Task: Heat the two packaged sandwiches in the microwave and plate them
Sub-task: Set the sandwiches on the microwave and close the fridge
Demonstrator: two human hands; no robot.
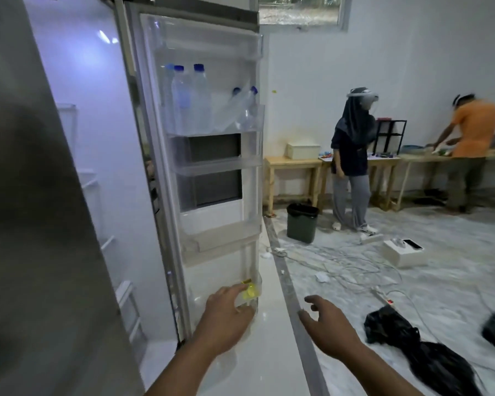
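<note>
Sandwiches: none identifiable in view. Fridge door (206, 167) stands open, water bottles (192, 98) on an upper door shelf. Left hand (226, 318) reaches to the lowest door bin (252, 298), fingers loosely extended beside a small yellow item (249, 291), contact unclear, nothing gripped. Right hand (329, 327) hovers apart, fingers spread, empty.

door shelf (212, 130): water bottles (183, 95) | floor (455, 281): bin (302, 222), cables (340, 261)
</note>
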